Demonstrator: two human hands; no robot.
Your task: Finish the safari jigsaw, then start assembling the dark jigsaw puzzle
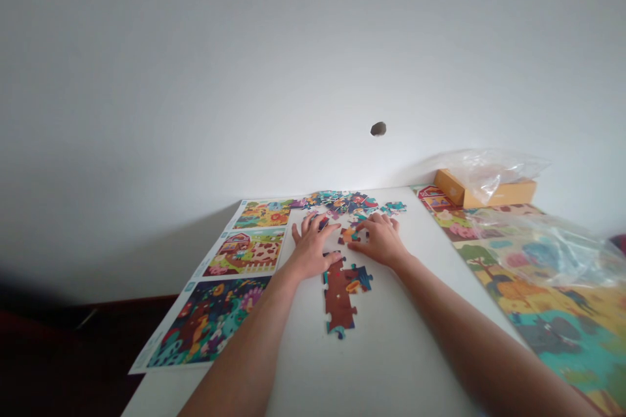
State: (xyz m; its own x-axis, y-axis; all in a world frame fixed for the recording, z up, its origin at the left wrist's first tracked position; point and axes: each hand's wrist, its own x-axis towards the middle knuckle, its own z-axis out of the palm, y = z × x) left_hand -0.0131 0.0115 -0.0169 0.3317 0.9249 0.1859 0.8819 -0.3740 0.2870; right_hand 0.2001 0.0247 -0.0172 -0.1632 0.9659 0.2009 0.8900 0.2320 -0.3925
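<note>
My left hand (313,249) is open, its fingers spread over the white table. Its thumb rests at the top end of a joined strip of brown jigsaw puzzle pieces (340,296). A small dark puzzle piece (323,223) shows between its fingers; whether they touch it I cannot tell. My right hand (383,240) pinches an orange and dark puzzle piece (349,235) between thumb and forefinger, just above the joined strip. Behind both hands lies a heap of loose puzzle pieces (342,201), partly hidden by the fingers.
A sheet of printed pictures (195,279) lies along the table's left side. On the right, a colourful animal picture (581,339) lies beneath clear plastic bags (552,251) and a yellow box (511,194). A wall (293,78) with a hole stands behind the table (376,352).
</note>
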